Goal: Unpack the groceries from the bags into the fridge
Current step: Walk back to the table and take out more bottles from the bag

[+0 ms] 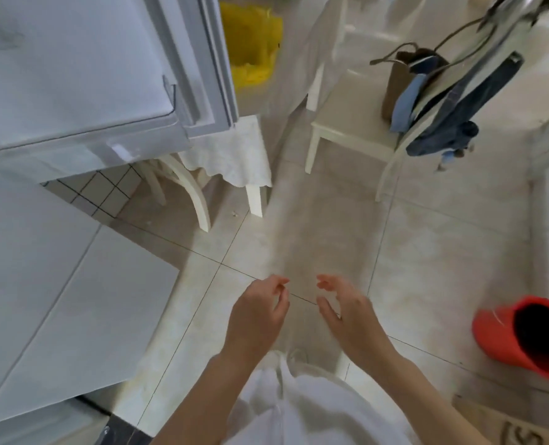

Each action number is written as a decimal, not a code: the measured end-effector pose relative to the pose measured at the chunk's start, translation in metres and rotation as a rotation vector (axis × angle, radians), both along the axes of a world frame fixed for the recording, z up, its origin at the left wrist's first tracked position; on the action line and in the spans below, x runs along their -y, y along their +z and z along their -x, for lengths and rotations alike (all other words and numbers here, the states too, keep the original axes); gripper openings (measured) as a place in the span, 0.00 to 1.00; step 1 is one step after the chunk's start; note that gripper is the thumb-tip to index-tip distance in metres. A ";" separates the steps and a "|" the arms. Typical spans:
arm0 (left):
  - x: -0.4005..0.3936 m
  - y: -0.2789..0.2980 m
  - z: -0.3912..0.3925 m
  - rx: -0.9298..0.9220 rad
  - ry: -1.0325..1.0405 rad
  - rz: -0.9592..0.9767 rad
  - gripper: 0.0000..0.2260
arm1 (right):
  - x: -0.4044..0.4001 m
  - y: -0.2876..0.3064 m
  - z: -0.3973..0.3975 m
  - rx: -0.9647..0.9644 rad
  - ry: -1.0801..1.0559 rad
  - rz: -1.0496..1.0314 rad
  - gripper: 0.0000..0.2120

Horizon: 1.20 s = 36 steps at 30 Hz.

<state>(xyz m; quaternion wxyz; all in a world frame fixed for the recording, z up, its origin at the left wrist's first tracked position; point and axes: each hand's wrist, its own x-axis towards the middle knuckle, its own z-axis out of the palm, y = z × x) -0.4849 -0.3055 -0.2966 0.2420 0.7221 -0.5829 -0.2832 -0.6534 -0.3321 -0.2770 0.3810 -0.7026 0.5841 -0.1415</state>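
Left hand (260, 308) and right hand (347, 308) hover empty, fingers loosely curled, above the floor (427, 252) right of the fridge (73, 91).

My arms are bare from the wrists up, no sleeves, rings or watch showing. I wear a loose white garment (314, 409), softly creased, with a raised seam down its front.
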 end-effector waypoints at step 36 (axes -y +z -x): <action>0.501 -0.016 0.055 -0.109 0.193 -0.138 0.10 | 0.543 -0.019 0.077 -0.022 0.200 0.028 0.18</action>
